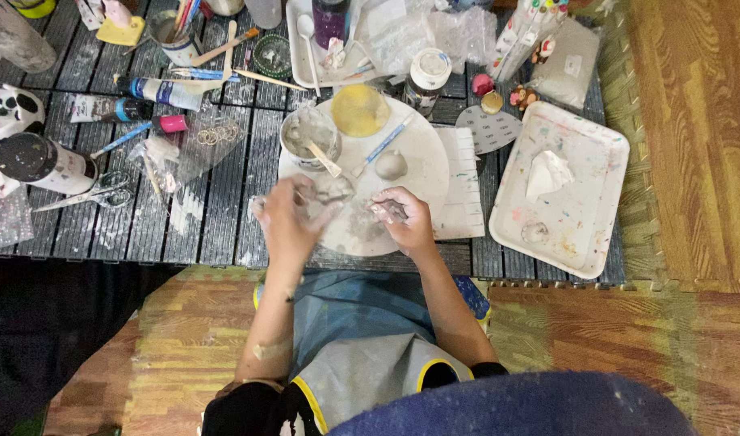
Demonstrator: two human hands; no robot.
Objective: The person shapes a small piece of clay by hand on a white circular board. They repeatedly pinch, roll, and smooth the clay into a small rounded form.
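Both my left hand (287, 216) and right hand (404, 220) pinch grey clay (337, 190) at mid-frame, bracing it over the round board (418, 161).

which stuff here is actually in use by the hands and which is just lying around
In use:
- left hand and right hand, both working grey clay lumps
- round white board under them
- cup of grey slip with a stick in it
- small clay ball

Lying about:
- white tray with crumpled tissue
- scissors
- paint tubes
- yellow lid
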